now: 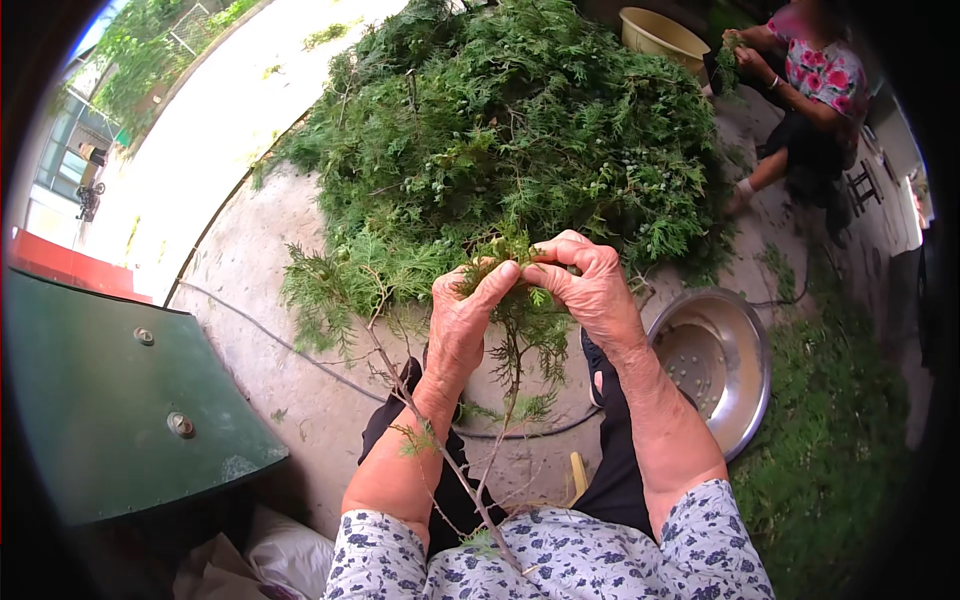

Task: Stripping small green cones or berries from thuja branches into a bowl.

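Note:
A forked conifer branch (pixel 465 480) with flat green sprigs lies across my lap, its bare stem running up between my forearms. My left hand (pixel 462 315) is closed, thumb and fingers pinching a leafy sprig of it in front of me. Close beside it, my right hand (pixel 598 295) is also closed, its fingertips meeting the same sprig. Whether a small cone sits between those fingertips is hidden. Just beyond both hands rises a large heap of cut conifer branches (pixel 520 140) bearing small pale green cones.
By my right knee stands a metal basin (pixel 757 375) with several small round cones inside. Loose green clippings (pixel 820 450) cover the floor at right. A dark cable (pixel 300 350) crosses the concrete. At left is a green panel (pixel 120 400). Far right, a seated person (pixel 820 90) handles a sprig near a yellow tub (pixel 662 40).

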Demonstrator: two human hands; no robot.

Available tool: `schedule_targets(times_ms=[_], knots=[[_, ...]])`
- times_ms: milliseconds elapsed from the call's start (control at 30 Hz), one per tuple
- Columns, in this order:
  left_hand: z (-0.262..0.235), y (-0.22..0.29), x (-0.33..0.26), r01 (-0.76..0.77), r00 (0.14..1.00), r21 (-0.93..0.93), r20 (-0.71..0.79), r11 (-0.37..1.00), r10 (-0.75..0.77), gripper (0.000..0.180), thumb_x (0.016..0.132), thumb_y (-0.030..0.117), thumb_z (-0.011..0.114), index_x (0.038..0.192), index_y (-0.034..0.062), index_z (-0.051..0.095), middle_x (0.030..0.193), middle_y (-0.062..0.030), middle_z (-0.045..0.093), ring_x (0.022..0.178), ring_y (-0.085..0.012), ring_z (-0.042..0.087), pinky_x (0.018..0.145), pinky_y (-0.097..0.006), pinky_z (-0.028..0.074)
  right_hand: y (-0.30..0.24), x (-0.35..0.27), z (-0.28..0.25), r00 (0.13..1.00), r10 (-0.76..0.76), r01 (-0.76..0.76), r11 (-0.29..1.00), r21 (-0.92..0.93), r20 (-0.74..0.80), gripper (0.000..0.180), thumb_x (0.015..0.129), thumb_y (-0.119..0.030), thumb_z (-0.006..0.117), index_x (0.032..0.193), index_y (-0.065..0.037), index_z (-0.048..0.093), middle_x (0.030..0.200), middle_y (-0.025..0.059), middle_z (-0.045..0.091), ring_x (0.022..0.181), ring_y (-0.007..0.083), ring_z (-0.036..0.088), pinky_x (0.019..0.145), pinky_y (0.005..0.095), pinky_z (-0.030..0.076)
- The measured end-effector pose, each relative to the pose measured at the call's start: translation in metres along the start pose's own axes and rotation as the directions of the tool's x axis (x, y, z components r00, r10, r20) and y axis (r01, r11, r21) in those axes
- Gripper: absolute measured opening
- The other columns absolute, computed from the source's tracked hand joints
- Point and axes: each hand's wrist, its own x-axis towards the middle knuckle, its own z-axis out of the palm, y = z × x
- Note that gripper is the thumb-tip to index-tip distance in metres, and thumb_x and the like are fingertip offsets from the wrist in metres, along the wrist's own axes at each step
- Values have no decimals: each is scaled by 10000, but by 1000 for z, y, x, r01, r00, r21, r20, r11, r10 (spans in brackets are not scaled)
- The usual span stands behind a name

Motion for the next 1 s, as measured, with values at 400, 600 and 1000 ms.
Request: schedule_targets(times_ms=[400,600,1000], knots=[[1,0,-3,-16,1000,-109,-28,994,13,77,810,88,635,809,12,622,630,4,550,540,-80,481,509,-223,384,-3,1,-6,929,322,-348,586,732,184,146,845,-148,600,904,-18,568,793,14,579,607,67,524,437,175,364],[4,5,-3,38,993,-89,118,995,-28,104,816,97,600,793,-3,620,618,9,532,500,-58,412,483,-222,334,0,2,-3,926,223,-365,733,573,305,268,871,-220,585,1097,-76,580,829,-41,595,610,-3,474,441,153,349],[5,13,-3,202,979,-51,26,978,-201,104,785,85,612,695,51,572,567,58,453,448,-26,341,402,-199,249,-6,-5,2,952,196,-274,888,368,237,193,801,-110,657,979,-66,599,761,-52,566,558,-17,458,434,132,343]])
